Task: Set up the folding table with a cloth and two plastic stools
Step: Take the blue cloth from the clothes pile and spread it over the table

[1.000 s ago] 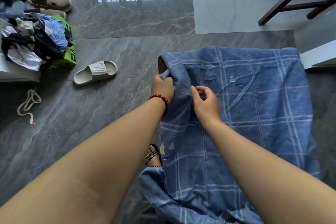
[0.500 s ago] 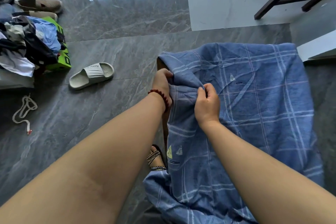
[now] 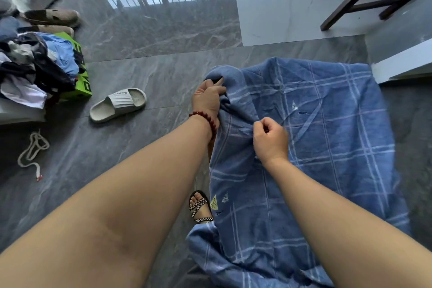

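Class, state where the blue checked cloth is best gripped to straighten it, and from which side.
Pinch the cloth at its bunched left edge, coming from the left: folds gather there, while the right half lies flat.

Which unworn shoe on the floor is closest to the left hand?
The pale slipper lying alone, just left of the left hand; the other shoes cluster far off beside the clothes pile.
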